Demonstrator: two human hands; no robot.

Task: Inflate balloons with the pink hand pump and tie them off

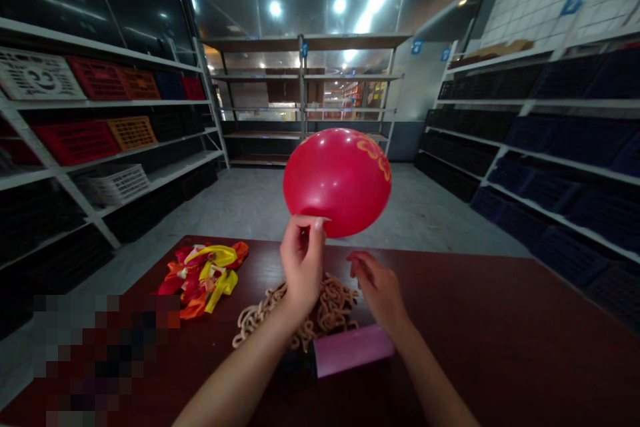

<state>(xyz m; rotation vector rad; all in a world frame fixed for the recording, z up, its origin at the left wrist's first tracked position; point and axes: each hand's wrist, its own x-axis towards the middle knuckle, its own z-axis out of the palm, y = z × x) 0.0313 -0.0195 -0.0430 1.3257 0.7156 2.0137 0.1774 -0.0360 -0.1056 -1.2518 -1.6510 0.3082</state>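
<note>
In the middle of the head view, an inflated red balloon (336,180) with a yellow flower print floats above the table's far edge. My left hand (303,260) pinches its neck between thumb and fingers. Lower and to the right, my right hand (380,283) is apart from the balloon, its fingers loosely bent and nothing visible in them. A heap of tan, curly cord-like strands (336,303) lies beneath both hands, partly hidden by my left forearm. In front of it rests a pink cylinder (354,351) with a dark end, resembling a balloon pump; my right wrist overlaps its right end.
On the dark brown table (480,333), a pile of uninflated red, orange and yellow balloons (207,277) sits at the far left. A pixelated patch covers the near left corner. Shelves with crates (95,137) stand left and right, and a metal rack (301,90) behind.
</note>
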